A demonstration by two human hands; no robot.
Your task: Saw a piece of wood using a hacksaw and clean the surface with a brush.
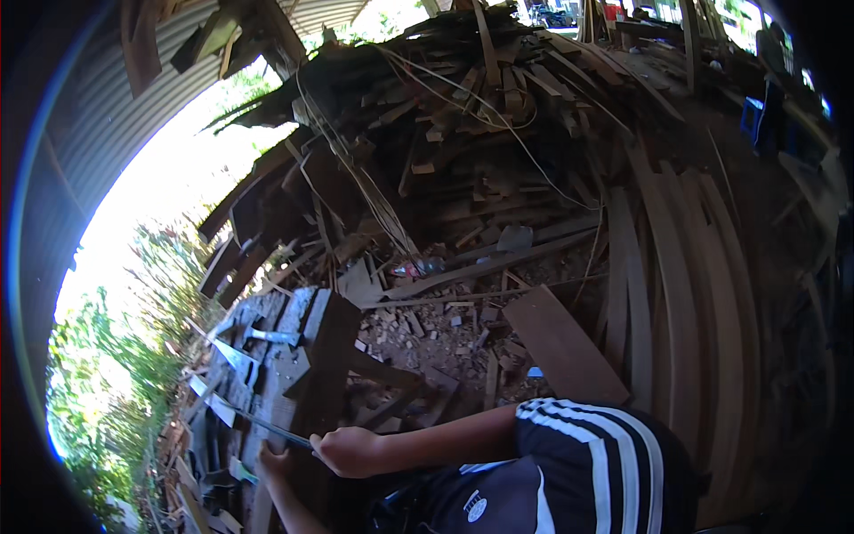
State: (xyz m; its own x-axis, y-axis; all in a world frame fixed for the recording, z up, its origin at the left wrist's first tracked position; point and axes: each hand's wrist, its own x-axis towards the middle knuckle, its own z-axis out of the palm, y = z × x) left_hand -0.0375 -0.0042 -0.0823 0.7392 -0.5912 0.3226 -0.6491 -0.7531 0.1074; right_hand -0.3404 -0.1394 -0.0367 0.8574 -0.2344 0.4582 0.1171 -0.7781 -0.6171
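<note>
My right hand [349, 450] is closed around the handle end of a thin, long metal blade [267, 425], perhaps a saw, which runs up and to the left across an old grey plank [267, 383]. My left hand [271, 463] rests on that plank just left of the right hand, fingers down on the wood; whether it grips anything I cannot tell. A dark upright wooden beam [326, 356] stands right behind both hands. My right forearm comes from a black sleeve with white stripes [587, 454].
A tall heap of scrap boards and slats [480, 133] fills the middle. Long bent planks [676, 285] lie at the right and a flat brown board [565, 347] lies on rubble. Pale metal bits [267, 336] sit on the grey planks. Green plants [107, 374] grow outside at left.
</note>
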